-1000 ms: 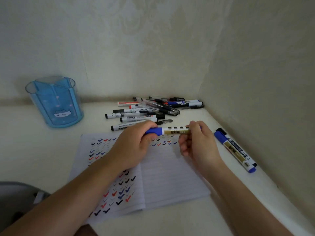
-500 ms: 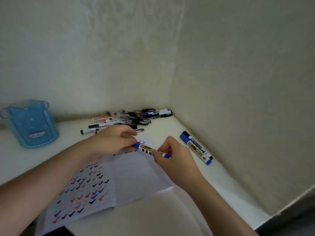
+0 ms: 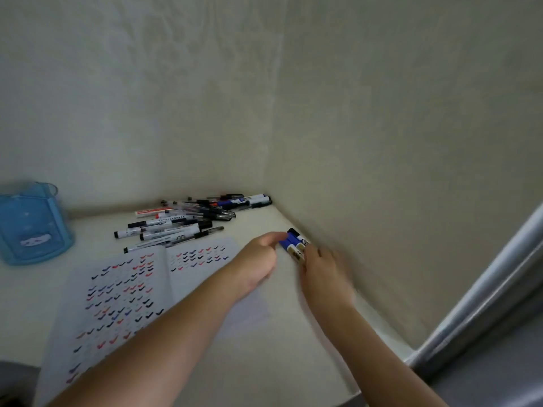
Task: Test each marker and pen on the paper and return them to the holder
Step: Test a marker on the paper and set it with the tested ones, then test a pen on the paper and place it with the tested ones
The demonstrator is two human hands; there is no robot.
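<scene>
Fingers of left hand curled, pinching blue marker beside second marker, right hand blurred, grip unclear

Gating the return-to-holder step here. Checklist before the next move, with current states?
1. The two blue markers lie side by side at the right wall with their far ends capped: ok.
2. Grip of the right hand on them: cannot tell, motion blur.
3. The left hand has its fingers at the capped ends; grip or only touch: cannot tell.
4. The holder stands upright at far left: ok, though the frame cuts off its left side.
5. Room inside the holder: cannot tell; no pens stick out.
6. Low path to the holder: not ok, the pen pile lies between, so a lift is probably needed.
</scene>
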